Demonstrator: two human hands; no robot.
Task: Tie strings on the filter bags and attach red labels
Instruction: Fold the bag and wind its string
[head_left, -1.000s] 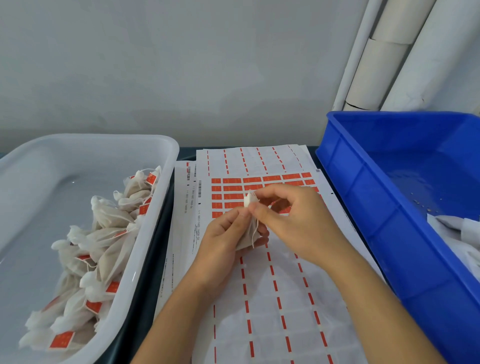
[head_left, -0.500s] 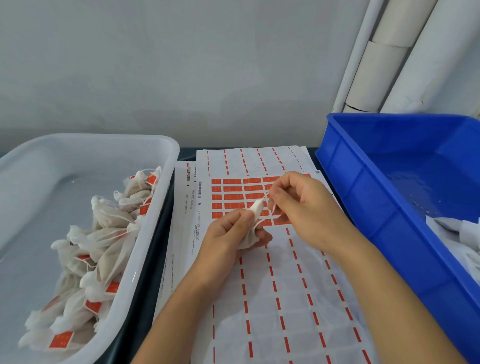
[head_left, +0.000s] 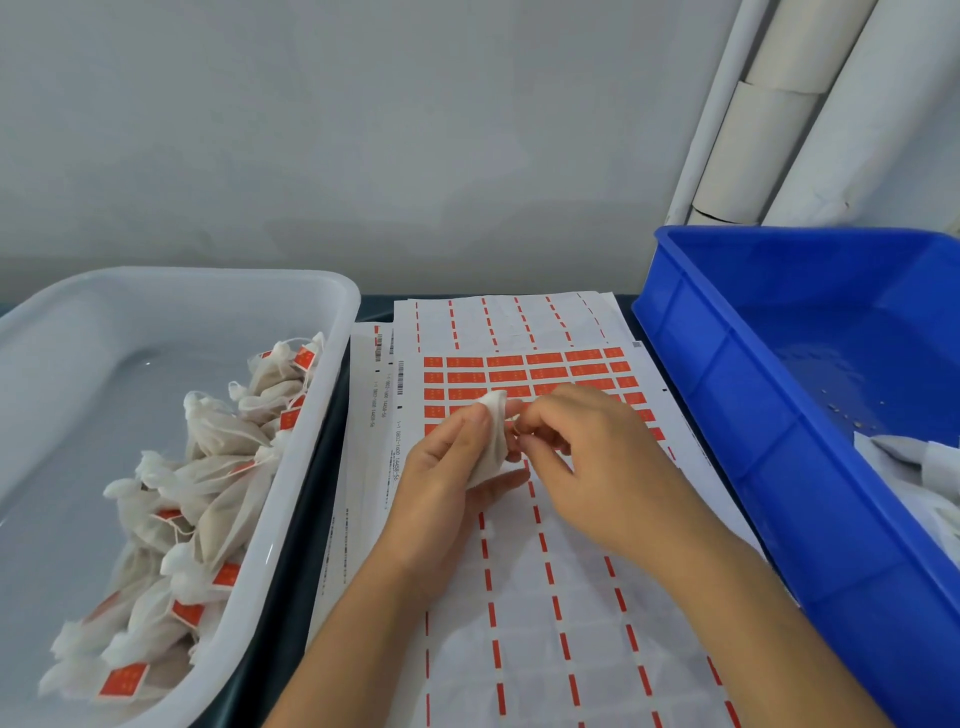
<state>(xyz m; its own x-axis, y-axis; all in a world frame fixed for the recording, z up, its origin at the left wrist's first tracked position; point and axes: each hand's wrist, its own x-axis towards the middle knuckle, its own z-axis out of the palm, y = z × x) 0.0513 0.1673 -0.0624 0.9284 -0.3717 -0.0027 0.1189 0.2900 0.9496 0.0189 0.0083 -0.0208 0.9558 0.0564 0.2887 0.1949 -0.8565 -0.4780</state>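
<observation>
My left hand grips a small white filter bag over the label sheets, its gathered top poking up past my thumb. My right hand is close against the bag's right side, fingers curled and pinching at its neck; the string itself is too thin to make out. Under both hands lies a sheet of red labels, with several rows still full at the far end and peeled rows nearer me.
A white tub on the left holds several tied bags with red labels. A blue bin on the right holds white bags at its near end. White tubes lean against the wall behind it.
My right hand pulled up and away to the right from the bag, then came back down against its neck. The left hand kept its hold and shifted little.
</observation>
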